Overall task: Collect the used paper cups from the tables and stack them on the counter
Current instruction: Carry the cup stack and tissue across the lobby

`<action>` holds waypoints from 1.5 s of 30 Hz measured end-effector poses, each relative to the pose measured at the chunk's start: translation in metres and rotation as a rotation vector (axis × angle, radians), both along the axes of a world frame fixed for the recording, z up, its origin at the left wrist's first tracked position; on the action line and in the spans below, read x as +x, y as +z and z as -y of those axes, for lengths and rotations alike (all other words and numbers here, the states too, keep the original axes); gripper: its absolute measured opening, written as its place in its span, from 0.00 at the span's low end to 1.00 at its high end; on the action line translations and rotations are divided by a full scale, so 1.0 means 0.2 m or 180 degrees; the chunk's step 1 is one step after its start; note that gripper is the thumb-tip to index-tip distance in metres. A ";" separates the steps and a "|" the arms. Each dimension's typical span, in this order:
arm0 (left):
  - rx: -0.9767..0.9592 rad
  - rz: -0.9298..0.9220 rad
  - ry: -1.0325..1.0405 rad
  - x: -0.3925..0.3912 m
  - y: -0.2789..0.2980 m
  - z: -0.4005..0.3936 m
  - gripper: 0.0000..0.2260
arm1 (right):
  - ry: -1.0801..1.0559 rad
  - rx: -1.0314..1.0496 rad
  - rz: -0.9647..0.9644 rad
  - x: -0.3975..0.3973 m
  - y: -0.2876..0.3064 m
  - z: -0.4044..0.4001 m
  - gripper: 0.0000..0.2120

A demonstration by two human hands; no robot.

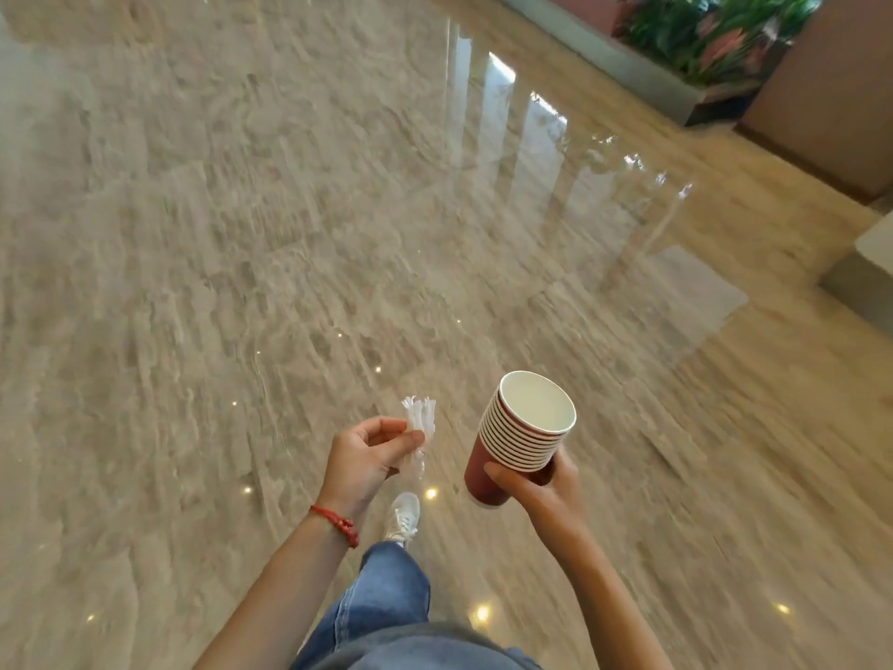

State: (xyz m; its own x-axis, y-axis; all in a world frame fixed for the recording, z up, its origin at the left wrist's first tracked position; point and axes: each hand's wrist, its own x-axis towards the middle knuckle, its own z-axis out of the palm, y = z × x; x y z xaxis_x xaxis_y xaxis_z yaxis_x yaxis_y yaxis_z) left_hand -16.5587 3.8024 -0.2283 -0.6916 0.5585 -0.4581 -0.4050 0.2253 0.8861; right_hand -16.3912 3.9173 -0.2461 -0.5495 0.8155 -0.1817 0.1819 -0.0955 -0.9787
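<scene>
Polished beige marble floor (290, 210) fills the view, reflecting window light and ceiling spots. A planter with green foliage (715, 36) stands far right, beside a brown wall panel (831, 104). No surface is in view. The right hand (541, 490) clasps a nested stack of red paper cups (522, 437), mouth tilted up. The left hand (367, 456) pinches crumpled white wrappers (420, 423). One white shoe (403, 517) is near.

The nested stack of dark red paper cups (524, 440), white inside and with white rims layered closely, was tilted, its open mouth up, held off the floor at its lower part.
</scene>
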 end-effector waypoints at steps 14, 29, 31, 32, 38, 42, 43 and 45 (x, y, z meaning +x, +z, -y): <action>-0.0033 0.0092 -0.0781 -0.90 0.05 -1.05 0.04 | -0.0803 -0.0064 0.0096 -0.69 0.11 -0.81 0.21; -0.0001 -0.0024 -0.1718 -0.85 0.07 -2.41 0.04 | -0.1746 -0.0064 0.0173 -0.62 0.08 -1.92 0.22; -0.0021 -0.0012 -0.1801 -0.82 0.08 -2.57 0.04 | -0.1844 -0.0134 0.0194 -0.59 0.08 -2.03 0.23; -0.0026 -0.0005 -0.1858 -0.80 0.09 -2.64 0.04 | -0.1917 -0.0157 0.0193 -0.57 0.08 -2.07 0.23; -0.0085 -0.0008 -0.2364 -0.69 0.09 -3.05 0.03 | -0.2386 -0.0247 0.0170 -0.51 0.05 -2.36 0.21; -0.0083 0.0066 -0.2557 -0.66 0.08 -3.40 0.03 | -0.2623 -0.0291 0.0112 -0.49 0.03 -2.63 0.22; -0.0087 0.0066 -0.2590 -0.66 0.07 -3.50 0.04 | -0.2656 -0.0292 0.0107 -0.49 0.02 -2.72 0.22; -0.0067 0.0073 -0.2648 -0.67 0.07 -3.71 0.04 | -0.2726 -0.0280 0.0100 -0.50 0.01 -2.90 0.22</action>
